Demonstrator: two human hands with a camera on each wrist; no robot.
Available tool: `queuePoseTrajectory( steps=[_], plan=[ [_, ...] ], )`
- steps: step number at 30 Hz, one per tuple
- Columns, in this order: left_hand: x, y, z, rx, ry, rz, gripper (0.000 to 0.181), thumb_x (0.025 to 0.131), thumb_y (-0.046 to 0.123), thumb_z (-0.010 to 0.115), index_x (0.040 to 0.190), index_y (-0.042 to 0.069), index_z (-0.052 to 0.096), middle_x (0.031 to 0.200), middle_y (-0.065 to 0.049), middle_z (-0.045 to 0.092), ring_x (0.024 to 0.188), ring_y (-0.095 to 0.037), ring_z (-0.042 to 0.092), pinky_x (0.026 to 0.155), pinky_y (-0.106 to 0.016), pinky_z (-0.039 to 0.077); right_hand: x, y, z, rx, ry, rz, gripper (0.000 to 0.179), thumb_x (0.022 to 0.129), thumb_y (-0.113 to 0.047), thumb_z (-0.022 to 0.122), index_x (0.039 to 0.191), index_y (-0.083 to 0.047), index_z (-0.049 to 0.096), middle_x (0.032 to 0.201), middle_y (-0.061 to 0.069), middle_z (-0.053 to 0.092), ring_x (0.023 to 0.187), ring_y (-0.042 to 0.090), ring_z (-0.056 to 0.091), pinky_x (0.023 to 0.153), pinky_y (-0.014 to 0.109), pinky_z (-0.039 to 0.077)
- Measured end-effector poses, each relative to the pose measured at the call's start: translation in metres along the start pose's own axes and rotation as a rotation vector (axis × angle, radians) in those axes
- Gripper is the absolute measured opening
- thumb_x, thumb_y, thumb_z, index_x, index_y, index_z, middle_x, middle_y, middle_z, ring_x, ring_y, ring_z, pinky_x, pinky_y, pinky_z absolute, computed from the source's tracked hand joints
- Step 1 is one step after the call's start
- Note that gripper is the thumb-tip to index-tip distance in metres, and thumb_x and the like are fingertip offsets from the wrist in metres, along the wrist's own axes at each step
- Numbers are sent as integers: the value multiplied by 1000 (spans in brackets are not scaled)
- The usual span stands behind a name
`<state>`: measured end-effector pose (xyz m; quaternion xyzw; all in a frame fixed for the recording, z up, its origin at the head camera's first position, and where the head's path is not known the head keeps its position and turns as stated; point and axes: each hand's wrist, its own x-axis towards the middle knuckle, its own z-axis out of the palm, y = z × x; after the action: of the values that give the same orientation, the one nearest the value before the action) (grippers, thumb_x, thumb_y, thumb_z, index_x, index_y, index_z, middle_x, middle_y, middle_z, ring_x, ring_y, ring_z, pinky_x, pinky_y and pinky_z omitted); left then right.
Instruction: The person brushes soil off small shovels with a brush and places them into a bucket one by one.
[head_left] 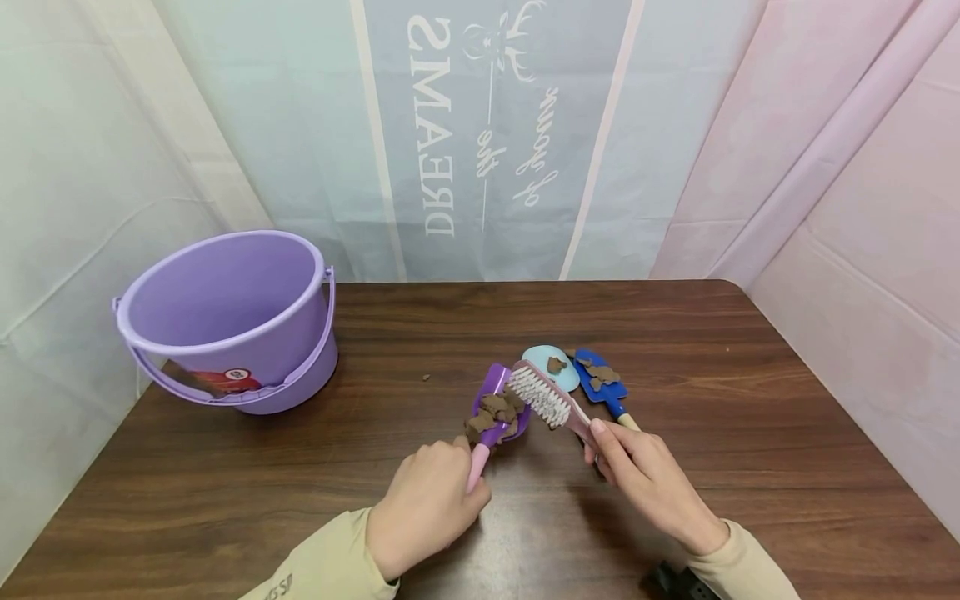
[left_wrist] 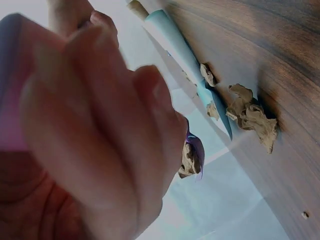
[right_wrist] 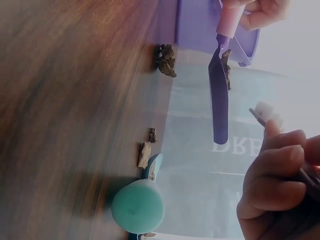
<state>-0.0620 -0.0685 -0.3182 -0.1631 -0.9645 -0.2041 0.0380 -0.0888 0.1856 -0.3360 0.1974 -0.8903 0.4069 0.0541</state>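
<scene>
My left hand (head_left: pixel 429 504) grips the pink handle (head_left: pixel 477 467) of a purple toy shovel (head_left: pixel 492 379), held above the table with brown crumbly pieces (head_left: pixel 501 408) on its blade. My right hand (head_left: pixel 645 479) holds a pink-backed brush (head_left: pixel 543 396) by its handle, white bristles showing. Seen from the right wrist, a gap separates the bristles (right_wrist: pixel 270 112) from the shovel (right_wrist: pixel 218 100). Beyond the brush lie a light blue shovel (head_left: pixel 567 377) and a dark blue shovel (head_left: pixel 617 392), both with brown pieces on them. The brush hides part of the light blue one.
A purple bucket (head_left: pixel 225 333) with its handle hanging down stands on the left of the brown wooden table (head_left: pixel 337 475). Brown lumps (left_wrist: pixel 252 115) lie on the tabletop, and a small crumb (head_left: pixel 426 377) sits near the bucket. Fabric curtains (head_left: pixel 300 167) surround the table's back and sides.
</scene>
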Motion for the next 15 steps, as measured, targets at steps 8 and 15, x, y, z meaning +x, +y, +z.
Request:
queuePoseTrajectory(
  steps=[8,15],
  plan=[
    [-1,1,0,12,4,11,19,68,13,63,65,13,44,54,3,42,45,-13,45,39,-31,33,0,0,0,-1,-5,-2,32,103,-15,40,75,-22,55,57,-16,40,49,-2,36,47,19,33],
    [-2,2,0,21,2,14,20,68,15,64,65,13,45,54,2,45,45,-17,49,39,-33,35,-2,-1,1,-46,-19,-28,30,103,-15,40,77,-24,52,59,-18,37,49,-3,32,47,18,31]
  ],
)
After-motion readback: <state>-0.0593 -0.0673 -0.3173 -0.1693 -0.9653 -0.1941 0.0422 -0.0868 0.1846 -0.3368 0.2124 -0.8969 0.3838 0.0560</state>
